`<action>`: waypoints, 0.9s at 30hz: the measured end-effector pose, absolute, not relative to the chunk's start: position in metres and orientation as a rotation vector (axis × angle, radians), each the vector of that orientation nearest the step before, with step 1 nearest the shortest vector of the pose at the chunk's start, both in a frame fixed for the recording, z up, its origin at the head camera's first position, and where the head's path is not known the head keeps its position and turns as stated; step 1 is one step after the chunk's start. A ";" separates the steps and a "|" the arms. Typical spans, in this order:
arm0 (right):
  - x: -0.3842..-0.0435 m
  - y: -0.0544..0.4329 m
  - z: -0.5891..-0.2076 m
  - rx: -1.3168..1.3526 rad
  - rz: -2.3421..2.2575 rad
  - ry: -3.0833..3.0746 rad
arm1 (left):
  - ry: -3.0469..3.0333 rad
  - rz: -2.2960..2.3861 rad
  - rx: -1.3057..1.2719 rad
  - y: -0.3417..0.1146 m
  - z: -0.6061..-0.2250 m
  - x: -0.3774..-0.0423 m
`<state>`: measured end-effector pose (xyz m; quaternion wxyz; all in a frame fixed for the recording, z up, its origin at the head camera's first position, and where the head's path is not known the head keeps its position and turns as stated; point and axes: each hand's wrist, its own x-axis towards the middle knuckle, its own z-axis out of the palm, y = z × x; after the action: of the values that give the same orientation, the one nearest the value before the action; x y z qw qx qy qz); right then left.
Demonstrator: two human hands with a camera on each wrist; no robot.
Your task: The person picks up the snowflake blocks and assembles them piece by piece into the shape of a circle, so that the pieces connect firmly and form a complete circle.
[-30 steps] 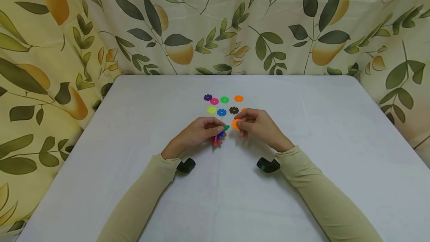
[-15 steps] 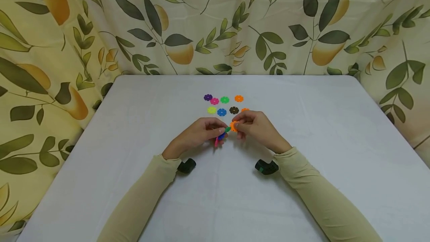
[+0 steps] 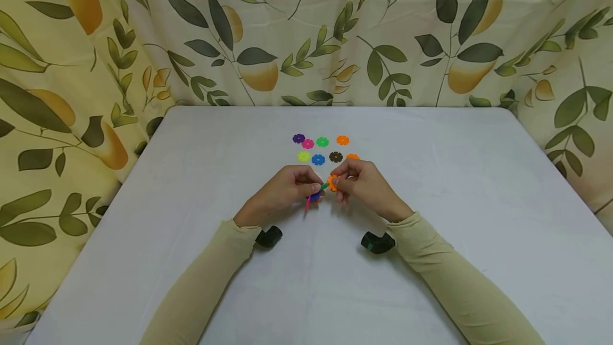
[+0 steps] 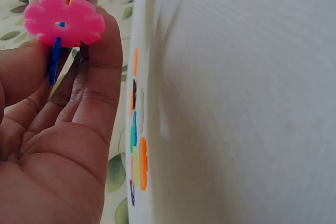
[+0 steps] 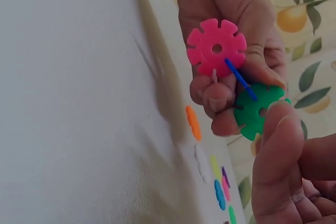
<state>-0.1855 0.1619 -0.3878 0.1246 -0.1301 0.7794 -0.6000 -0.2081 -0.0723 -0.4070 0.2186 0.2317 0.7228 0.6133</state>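
Seemingly so edges meet, linked discs (image 3: 314, 196) are pinched by the left hand (image 3: 286, 189), an orange disc (image 3: 331, 183) at their two o'clock by the right hand (image 3: 367, 186).

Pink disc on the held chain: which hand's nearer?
Left. The left hand grips the chain, close beside the pink disc; the right hand is farther, beyond the green disc.

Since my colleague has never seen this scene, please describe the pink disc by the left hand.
Above the white table, find the left hand holding a chain of notched discs. The pink disc is its end farthest from the right hand. Unlike the loose pink disc on the table, it is joined to a blue disc.
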 end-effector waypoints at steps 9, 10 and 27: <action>-0.185 0.154 -0.393 -0.351 -1.817 2.243 | 2.033 1.709 0.603 -0.071 -0.405 -0.206; -0.184 0.153 -0.394 -0.344 -1.827 2.243 | 2.030 1.716 0.595 -0.071 -0.404 -0.206; -0.180 0.145 -0.393 -0.367 -1.910 2.296 | 2.061 1.684 0.629 -0.076 -0.395 -0.205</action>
<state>-0.1802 0.1454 -0.3925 0.0665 -0.1216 0.7613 -0.6334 -0.2054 -0.0758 -0.3953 0.2020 0.2253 0.7382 0.6029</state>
